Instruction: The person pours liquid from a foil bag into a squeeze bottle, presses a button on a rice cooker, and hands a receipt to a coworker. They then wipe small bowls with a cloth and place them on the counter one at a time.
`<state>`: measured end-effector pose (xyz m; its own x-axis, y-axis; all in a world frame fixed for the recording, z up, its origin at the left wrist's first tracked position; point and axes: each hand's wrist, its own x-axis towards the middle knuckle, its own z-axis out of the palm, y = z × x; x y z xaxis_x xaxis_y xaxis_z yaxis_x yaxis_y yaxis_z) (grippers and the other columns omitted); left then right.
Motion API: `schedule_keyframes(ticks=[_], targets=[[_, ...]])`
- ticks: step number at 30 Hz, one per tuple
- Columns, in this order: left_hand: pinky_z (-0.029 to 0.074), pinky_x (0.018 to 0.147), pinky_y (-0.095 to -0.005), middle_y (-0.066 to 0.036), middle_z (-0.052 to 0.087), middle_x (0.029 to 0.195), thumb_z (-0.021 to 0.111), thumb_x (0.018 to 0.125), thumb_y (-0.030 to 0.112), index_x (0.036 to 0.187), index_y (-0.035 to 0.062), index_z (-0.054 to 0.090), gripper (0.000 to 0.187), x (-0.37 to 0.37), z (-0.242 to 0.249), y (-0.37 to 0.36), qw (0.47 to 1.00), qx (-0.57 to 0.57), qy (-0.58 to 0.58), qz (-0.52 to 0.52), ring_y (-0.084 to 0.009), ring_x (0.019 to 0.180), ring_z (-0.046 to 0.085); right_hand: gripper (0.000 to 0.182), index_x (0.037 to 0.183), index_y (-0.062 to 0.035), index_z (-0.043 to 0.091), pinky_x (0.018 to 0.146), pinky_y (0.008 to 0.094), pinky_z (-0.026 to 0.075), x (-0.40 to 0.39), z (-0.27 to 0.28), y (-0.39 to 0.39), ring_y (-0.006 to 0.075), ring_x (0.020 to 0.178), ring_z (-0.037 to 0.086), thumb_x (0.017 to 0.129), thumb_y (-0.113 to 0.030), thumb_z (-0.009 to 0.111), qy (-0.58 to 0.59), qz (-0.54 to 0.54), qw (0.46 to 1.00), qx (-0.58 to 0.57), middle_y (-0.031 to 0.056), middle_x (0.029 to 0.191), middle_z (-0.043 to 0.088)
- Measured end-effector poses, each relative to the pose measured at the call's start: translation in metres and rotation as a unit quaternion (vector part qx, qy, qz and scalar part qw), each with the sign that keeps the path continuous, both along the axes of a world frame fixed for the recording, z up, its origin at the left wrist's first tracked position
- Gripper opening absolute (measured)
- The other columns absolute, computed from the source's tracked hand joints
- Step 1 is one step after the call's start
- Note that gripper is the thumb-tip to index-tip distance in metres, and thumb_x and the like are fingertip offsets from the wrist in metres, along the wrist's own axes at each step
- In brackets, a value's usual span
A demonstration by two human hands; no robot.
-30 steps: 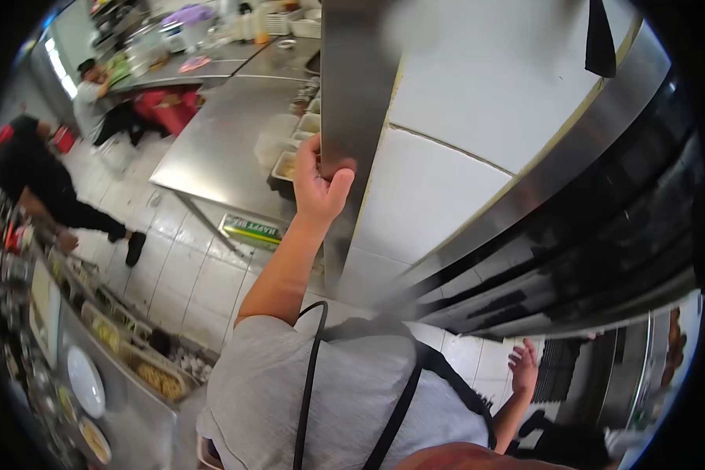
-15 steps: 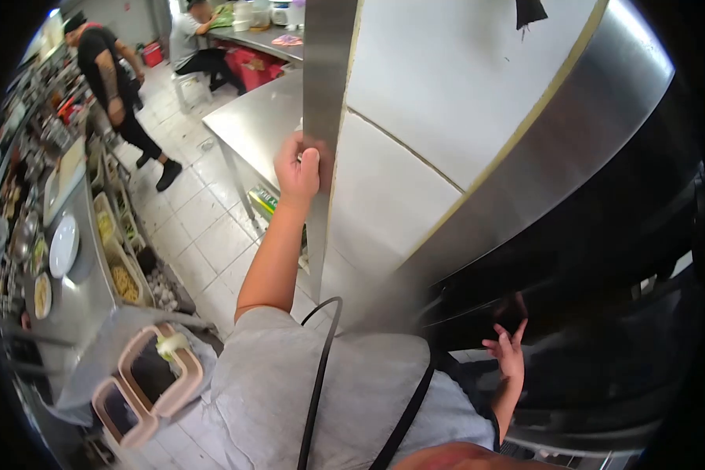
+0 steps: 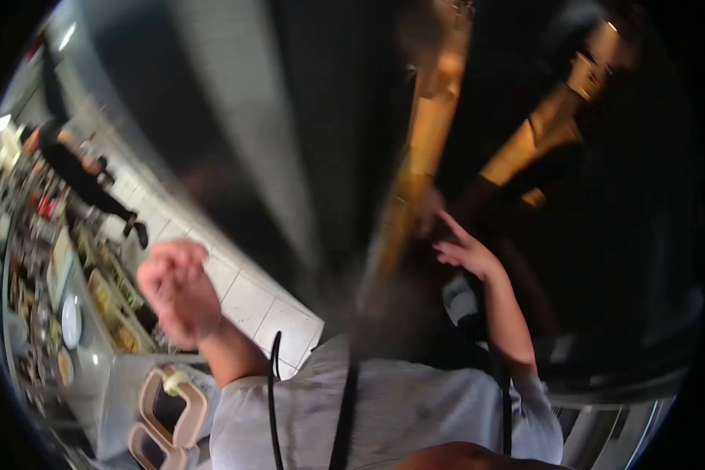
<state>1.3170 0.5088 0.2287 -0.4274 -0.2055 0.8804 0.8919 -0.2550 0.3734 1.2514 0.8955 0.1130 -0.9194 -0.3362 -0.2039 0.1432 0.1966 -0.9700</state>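
Note:
My left hand (image 3: 182, 291) is raised over the tiled floor at the left, smeared by motion. Its fingers look curled, and whether it holds something cannot be made out. My right hand (image 3: 466, 252) reaches forward at the centre right, fingers apart and nothing in it. Its fingertips are at or close to a dark, glossy surface (image 3: 603, 258), which shows a reflection; contact is unclear. An orange-brown blurred shape (image 3: 435, 117) stands out on the dark surface beyond this hand.
At the left, a steel counter (image 3: 94, 392) carries a white oval plate (image 3: 71, 321). Food bins (image 3: 106, 301) line its edge. A takeaway container (image 3: 150, 415) lies open near me. Another person (image 3: 82, 176) in dark clothes stands on the tiled floor (image 3: 270, 321).
The view has swung right, so the tiled pillar has given way to dark surfaces. My left hand has left the pillar's metal edge and moved left. My right hand appears higher and further left.

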Motion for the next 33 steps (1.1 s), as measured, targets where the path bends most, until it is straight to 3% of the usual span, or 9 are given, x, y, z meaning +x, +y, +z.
schedule_keyframes(ticks=[3,5,7,9,11,13,15,23,33], targets=[[0.038,0.08,-0.0394,-0.02,0.046,0.1,0.053,0.076,0.04,0.099,0.0005,0.047,0.046,0.001,0.0,0.077,0.911,-0.199,0.042,-0.358,-0.0302,0.091,0.046,0.052,0.126,-0.0098,0.031,0.066,0.0196,0.039,-0.033,-0.012,0.042,0.0077,0.075,0.051,0.081,-0.025,0.052,-0.027,0.046,0.998,0.029,0.0025,0.093,0.053],[0.037,0.083,-0.0382,-0.02,0.043,0.108,0.049,0.078,0.043,0.108,-0.0006,0.045,0.054,-0.014,-0.006,0.142,0.826,-0.296,-0.018,-0.48,-0.03,0.099,0.044,0.054,0.127,-0.0072,0.028,0.067,0.0193,0.039,-0.047,-0.008,0.076,0.008,0.077,0.052,0.081,-0.025,0.051,-0.006,0.046,0.999,0.028,0.0029,0.095,0.053],[0.036,0.084,-0.0354,-0.017,0.041,0.114,0.048,0.08,0.039,0.12,-0.0008,0.035,0.058,-0.035,-0.007,0.21,0.769,-0.409,-0.113,-0.479,-0.0253,0.103,0.043,0.056,0.128,-0.0076,0.026,0.067,0.0191,0.039,-0.047,-0.001,0.118,0.008,0.077,0.052,0.081,-0.025,0.051,-0.001,0.002,0.999,0.043,0.003,0.095,0.053],[0.037,0.083,-0.0311,-0.014,0.042,0.113,0.046,0.082,0.032,0.124,0.0013,0.028,0.055,-0.063,-0.041,0.278,0.749,-0.373,-0.265,-0.478,-0.0177,0.1,0.044,0.057,0.129,-0.0078,0.023,0.066,0.0191,0.039,-0.047,0.008,0.16,0.008,0.077,0.052,0.081,-0.024,0.051,0.004,-0.037,0.998,0.05,0.0031,0.095,0.054],[0.038,0.08,-0.0297,-0.013,0.039,0.114,0.046,0.083,0.026,0.129,0.007,0.017,0.057,-0.102,-0.068,0.33,0.782,-0.388,-0.316,-0.372,-0.016,0.097,0.045,0.058,0.129,-0.0078,0.022,0.066,0.0191,0.039,-0.048,0.019,0.205,0.008,0.076,0.052,0.081,-0.022,0.051,0.008,-0.076,0.996,0.051,0.0033,0.095,0.054],[0.04,0.074,-0.0305,-0.011,0.037,0.117,0.047,0.08,0.042,0.13,0.0138,0.014,0.067,-0.135,-0.079,0.363,0.863,-0.315,-0.344,-0.192,-0.0183,0.095,0.048,0.056,0.128,-0.0074,0.024,0.067,0.0207,0.04,-0.054,0.014,0.253,0.0088,0.076,0.051,0.081,-0.02,0.051,0.027,-0.123,0.991,0.036,0.0046,0.093,0.053],[0.041,0.074,-0.0313,-0.012,0.035,0.119,0.047,0.08,0.042,0.131,0.017,0.01,0.068,-0.162,-0.07,0.362,0.882,-0.236,-0.399,-0.083,-0.0192,0.094,0.049,0.058,0.128,-0.007,0.025,0.069,0.0235,0.041,-0.064,0.011,0.29,0.0104,0.077,0.051,0.08,-0.021,0.054,0.045,-0.128,0.991,0.021,0.0054,0.089,0.052],[0.041,0.074,-0.032,-0.015,0.029,0.122,0.051,0.081,0.028,0.131,0.0158,0.006,0.068,-0.186,-0.052,0.299,0.887,-0.054,-0.419,0.186,-0.0181,0.092,0.05,0.056,0.125,-0.005,0.029,0.074,0.0262,0.041,-0.082,0.028,0.378,0.0142,0.083,0.05,0.077,-0.012,0.057,0.135,-0.091,0.963,0.215,0.0105,0.095,0.052],[0.037,0.078,-0.0304,-0.015,0.033,0.12,0.047,0.082,0.015,0.125,0.0068,0.021,0.052,-0.327,-0.019,0.28,0.882,0.024,-0.278,0.38,-0.0197,0.096,0.047,0.057,0.128,-0.011,0.027,0.077,0.0237,0.038,-0.164,0.071,0.447,0.0119,0.083,0.047,0.076,-0.007,0.05,0.262,-0.38,0.876,0.139,0.0083,0.11,0.043]])
